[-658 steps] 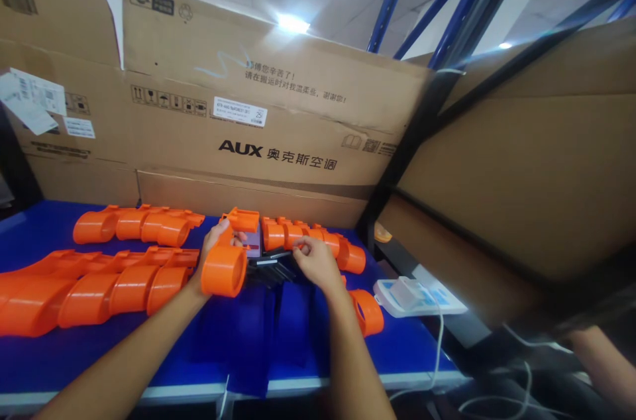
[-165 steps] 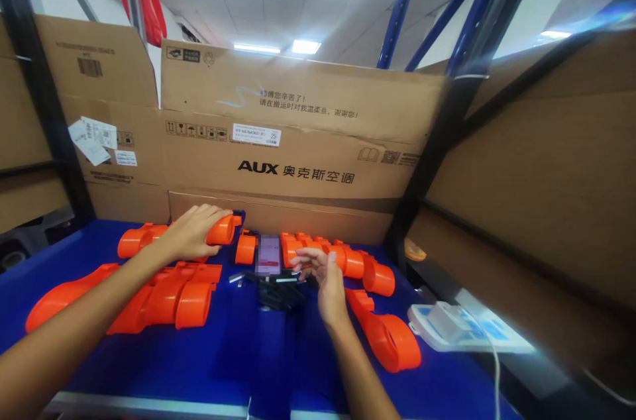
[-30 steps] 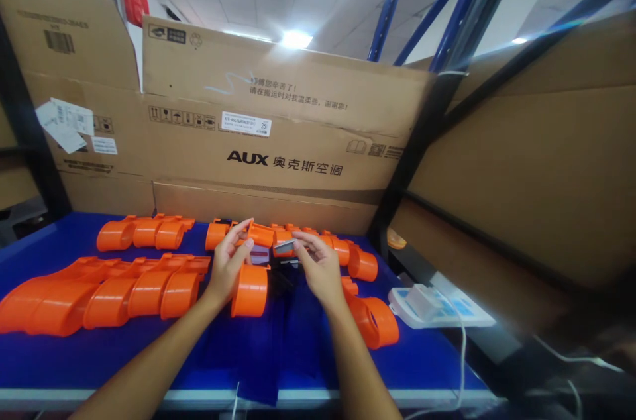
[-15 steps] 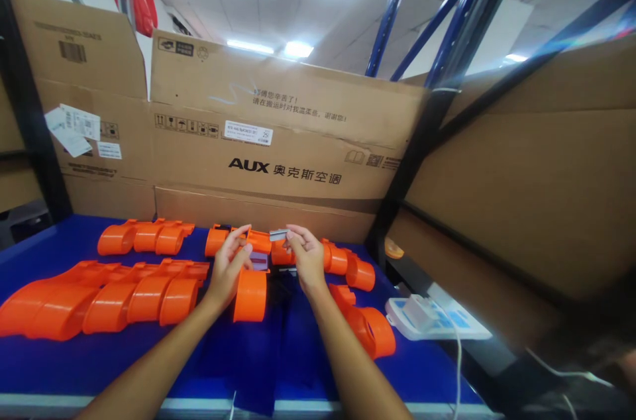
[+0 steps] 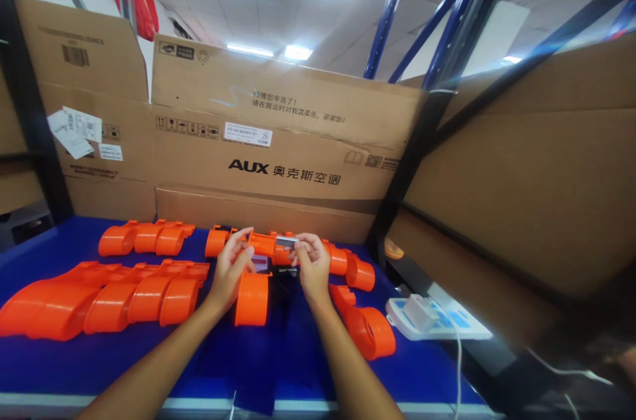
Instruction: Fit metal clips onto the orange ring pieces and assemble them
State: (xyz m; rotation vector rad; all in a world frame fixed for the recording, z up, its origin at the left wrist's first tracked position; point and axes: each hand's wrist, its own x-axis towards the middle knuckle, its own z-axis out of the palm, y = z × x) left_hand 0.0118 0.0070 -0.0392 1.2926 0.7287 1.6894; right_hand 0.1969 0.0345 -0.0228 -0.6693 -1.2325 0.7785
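My left hand [image 5: 229,267] grips an orange plastic duct part [image 5: 252,287] above the blue table [image 5: 124,360], its round mouth pointing down toward me. My right hand [image 5: 311,261] pinches a small grey strip [image 5: 286,242] and holds it against the part's flat top end. Both hands meet over the middle of the table. A phone and some dark strips lie just behind them, mostly hidden by the part and the fingers.
Rows of orange duct parts lie at the left [image 5: 99,297], back left [image 5: 142,239] and back right [image 5: 348,264]; one lies alone [image 5: 368,330] by my right forearm. A white device with a cable [image 5: 432,317] sits at the right edge. Cardboard boxes [image 5: 278,155] wall the back and right.
Over the last second my right hand has lifted the grey strip from the pile and brought it left onto the top end of the orange part. My left hand has kept hold of the part.
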